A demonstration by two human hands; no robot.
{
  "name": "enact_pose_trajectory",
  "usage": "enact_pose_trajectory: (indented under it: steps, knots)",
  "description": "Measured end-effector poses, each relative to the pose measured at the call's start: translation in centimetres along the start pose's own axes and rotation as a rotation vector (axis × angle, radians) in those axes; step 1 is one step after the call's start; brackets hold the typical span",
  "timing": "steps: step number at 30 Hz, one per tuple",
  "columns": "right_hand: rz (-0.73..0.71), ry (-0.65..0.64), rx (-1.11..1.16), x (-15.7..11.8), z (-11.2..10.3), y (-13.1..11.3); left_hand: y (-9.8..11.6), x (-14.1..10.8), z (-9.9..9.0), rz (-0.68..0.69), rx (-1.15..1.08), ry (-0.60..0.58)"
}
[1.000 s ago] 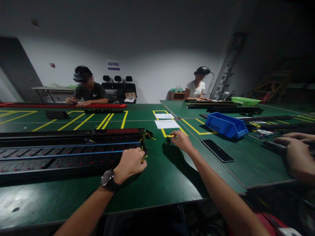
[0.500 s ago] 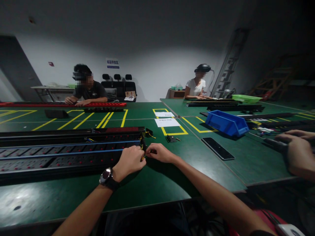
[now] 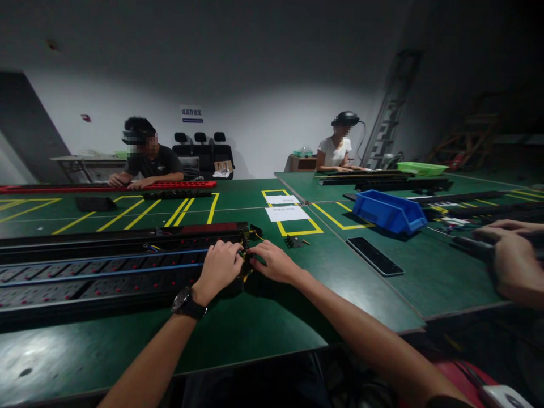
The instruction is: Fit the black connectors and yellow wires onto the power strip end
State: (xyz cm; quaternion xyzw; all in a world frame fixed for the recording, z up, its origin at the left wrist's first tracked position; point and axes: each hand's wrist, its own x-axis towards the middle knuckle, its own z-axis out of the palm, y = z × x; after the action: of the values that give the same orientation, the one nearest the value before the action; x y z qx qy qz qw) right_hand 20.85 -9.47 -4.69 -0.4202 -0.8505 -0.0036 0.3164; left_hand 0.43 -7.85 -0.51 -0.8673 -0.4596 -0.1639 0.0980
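Observation:
Long black socket strips (image 3: 140,272) with red dots and blue edges lie on the green table at the left. My left hand (image 3: 221,263), below a wristwatch, bends its fingers over the right end of the strips. Facing it, my right hand (image 3: 272,262) has thumb and fingers pinched at the same end, among yellow and green wires (image 3: 245,276). What the fingertips of both hands grip is too small and partly hidden. Just right of the strip ends, a small black bracket (image 3: 293,242) rests on the table.
A phone (image 3: 374,256) and a blue bin (image 3: 389,212) lie to the right. White papers (image 3: 287,213) are further back. Another person's hands (image 3: 514,255) hold a dark tool at the right edge. Two people sit across the table, near a red rail (image 3: 182,185) and a green tray (image 3: 420,168).
Both hands have moved slightly up and left along the strip end. My left hand has turned a little, and more yellow wire shows below the fingers.

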Motion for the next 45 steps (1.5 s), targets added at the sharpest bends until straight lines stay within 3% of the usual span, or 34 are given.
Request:
enact_pose_trajectory:
  steps: [6, 13, 25, 31, 35, 41, 45]
  knots:
    - [0.194, 0.173, 0.085, -0.2, -0.2, 1.8, 0.2, 1.1, 0.3, -0.052, -0.061, -0.115]
    - [0.459, 0.446, 0.255, -0.3, -2.7, 4.3, 0.7, 2.0, -0.2, -0.117, -0.11, -0.158]
    - [0.749, 0.668, 0.184, -2.5, -6.7, 10.1, -1.2, 2.7, -0.7, -0.251, -0.275, -0.24]
    - [0.968, 0.618, 0.059, -4.5, -7.7, 13.3, -1.8, 2.4, -1.3, -0.265, -0.284, -0.162]
    - [1.054, 0.542, 0.022, -5.3, -7.4, 14.6, -2.2, 2.5, -1.3, -0.254, -0.425, -0.123]
    - [1.113, 0.526, 0.006, -6.0, -7.0, 15.9, -1.6, 2.6, -0.4, -0.136, -0.677, 0.038]
    - [1.074, 0.439, 0.003, -6.5, -6.9, 16.3, -0.6, 2.2, -0.5, -0.062, -0.768, 0.065]
